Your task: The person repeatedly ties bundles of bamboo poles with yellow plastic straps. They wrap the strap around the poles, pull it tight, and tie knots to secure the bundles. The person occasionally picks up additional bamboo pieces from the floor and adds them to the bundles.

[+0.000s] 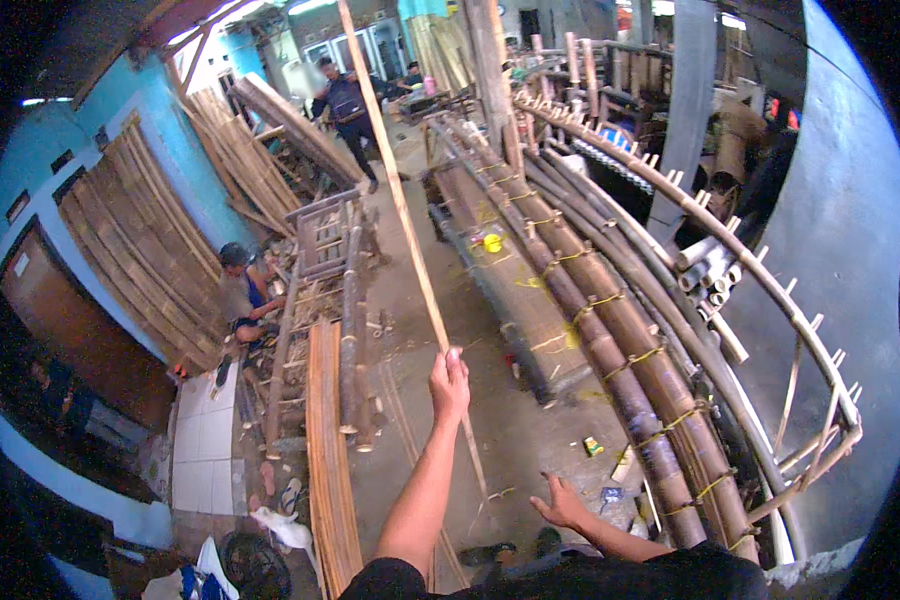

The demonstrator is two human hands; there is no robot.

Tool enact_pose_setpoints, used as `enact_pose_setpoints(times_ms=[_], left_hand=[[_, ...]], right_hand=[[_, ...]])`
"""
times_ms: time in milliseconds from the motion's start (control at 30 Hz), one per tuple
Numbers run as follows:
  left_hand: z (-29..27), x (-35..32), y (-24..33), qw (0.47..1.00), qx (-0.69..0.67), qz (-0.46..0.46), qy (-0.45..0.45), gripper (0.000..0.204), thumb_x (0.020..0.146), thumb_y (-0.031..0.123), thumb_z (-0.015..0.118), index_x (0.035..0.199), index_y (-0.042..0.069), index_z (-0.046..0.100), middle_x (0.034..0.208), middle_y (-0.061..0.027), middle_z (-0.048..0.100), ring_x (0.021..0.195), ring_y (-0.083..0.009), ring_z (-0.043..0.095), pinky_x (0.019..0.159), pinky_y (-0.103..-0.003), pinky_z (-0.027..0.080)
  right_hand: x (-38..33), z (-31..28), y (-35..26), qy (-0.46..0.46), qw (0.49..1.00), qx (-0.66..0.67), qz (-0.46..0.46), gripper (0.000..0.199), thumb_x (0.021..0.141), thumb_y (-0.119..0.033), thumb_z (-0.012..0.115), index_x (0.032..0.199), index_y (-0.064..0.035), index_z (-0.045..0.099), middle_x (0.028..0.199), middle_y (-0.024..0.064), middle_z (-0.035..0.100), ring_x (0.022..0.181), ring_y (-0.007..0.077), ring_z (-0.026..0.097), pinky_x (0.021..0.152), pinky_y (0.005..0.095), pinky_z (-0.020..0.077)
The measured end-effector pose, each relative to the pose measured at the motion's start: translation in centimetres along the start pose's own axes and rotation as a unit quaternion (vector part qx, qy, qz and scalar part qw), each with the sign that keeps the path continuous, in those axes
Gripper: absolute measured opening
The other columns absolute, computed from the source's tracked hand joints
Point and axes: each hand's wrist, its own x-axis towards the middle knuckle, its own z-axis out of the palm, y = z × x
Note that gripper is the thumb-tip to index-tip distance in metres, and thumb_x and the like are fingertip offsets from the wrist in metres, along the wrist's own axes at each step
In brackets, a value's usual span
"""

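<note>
My left hand [449,386] is closed around a long, pale bamboo strip [397,185]. The strip stands tilted, its upper end running out of the top of the picture and its lower end close to the floor near my feet. Lower and to the right, my right hand [562,503] is held out with its fingers apart and nothing in it. It hovers over the floor, nearest to the strip's lower end.
Thick bamboo poles [610,340] tied with yellow cord lie along the right. A low bamboo bench [530,310] carries a yellow round object [493,243]. Long bamboo slats [328,430] lie left of me. One person [245,290] crouches at left; another [348,108] stands farther back.
</note>
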Motion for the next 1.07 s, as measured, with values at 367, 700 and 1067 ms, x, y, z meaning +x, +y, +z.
enact_pose_setpoints(times_ms=[367,700,1067], left_hand=[[21.0,6.6,14.3,0.892,-0.379,-0.194,-0.155,0.026,0.100,0.034,0.050,0.103,0.009,0.057,0.069,0.0027,0.047,0.055,-0.0073,0.042,0.045,-0.022,0.036],[29.8,1.2,6.1,0.924,-0.275,-0.223,-0.147,0.016,0.099,0.013,0.044,0.113,0.006,0.042,0.092,-0.0094,0.057,0.077,-0.0210,0.060,0.063,-0.037,0.056],[35.7,-15.5,1.7,0.880,-0.079,-0.157,-0.442,0.076,0.086,0.021,0.067,0.149,0.003,0.027,0.151,-0.0213,0.033,0.140,-0.0306,0.032,0.114,-0.038,0.026]], right_hand=[[-18.6,-5.1,9.0,0.273,0.955,0.057,0.099,0.050,0.086,-0.030,0.068,0.123,-0.0022,0.051,0.085,0.0251,0.063,0.082,0.0407,0.063,0.073,0.0477,0.0488],[-31.6,-11.1,7.2,0.484,0.855,-0.074,0.170,0.012,0.088,-0.012,0.064,0.081,-0.0021,0.063,0.067,0.0184,0.057,0.060,0.0341,0.057,0.057,0.0373,0.0455],[-43.1,-18.5,5.0,0.323,0.778,-0.164,0.514,0.026,0.088,-0.030,0.063,0.105,-0.0121,0.071,0.088,0.0194,0.066,0.078,0.0398,0.063,0.069,0.0472,0.0507]])
